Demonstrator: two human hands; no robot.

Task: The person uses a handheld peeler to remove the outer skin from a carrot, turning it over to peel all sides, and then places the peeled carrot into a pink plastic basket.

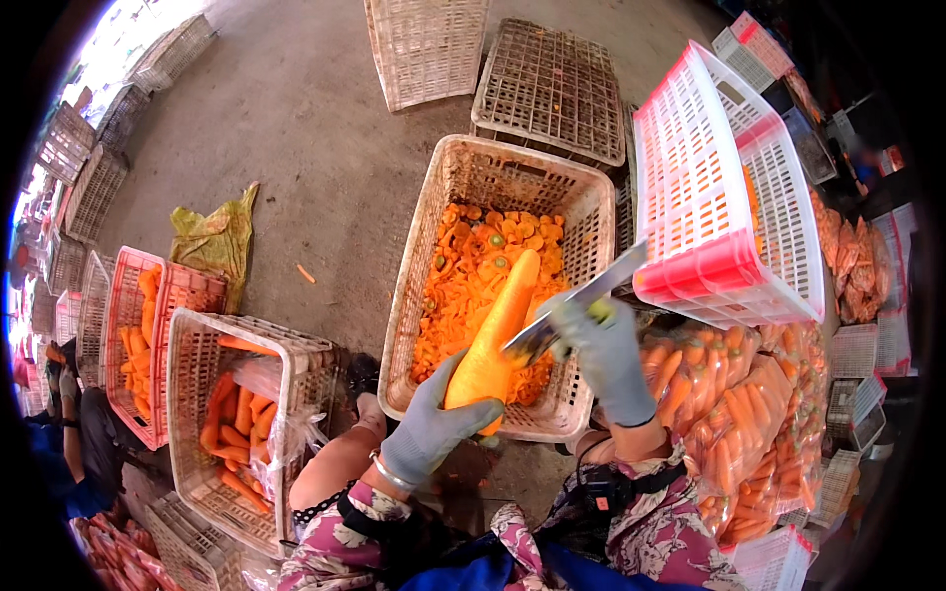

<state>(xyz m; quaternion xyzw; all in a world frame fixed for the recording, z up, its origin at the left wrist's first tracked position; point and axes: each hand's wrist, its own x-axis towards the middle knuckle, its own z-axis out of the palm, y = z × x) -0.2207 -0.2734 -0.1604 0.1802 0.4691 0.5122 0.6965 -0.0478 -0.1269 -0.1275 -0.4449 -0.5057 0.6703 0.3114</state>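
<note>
My left hand [431,430], in a grey glove, is closed around the thick lower end of a large peeled-looking carrot [496,340]. The carrot slants up and away, its tip over the crate. In my right hand [613,360], also gloved in grey, is a wide-bladed knife [621,270]. Its near end rests against or just beside the carrot's right side; the exact contact is hard to make out. Below both hands stands a stained white plastic crate [406,300], partly filled with orange peelings and cut carrot ends [451,320].
On the left, a white crate [179,414] and a pink crate [116,325] hold carrots. Bagged carrots [739,424] are piled at right, below a red-and-white crate [695,187]. Stacked crates [552,89] stand beyond. A yellowish sack [217,241] lies on the floor. Another person [74,433] sits far left.
</note>
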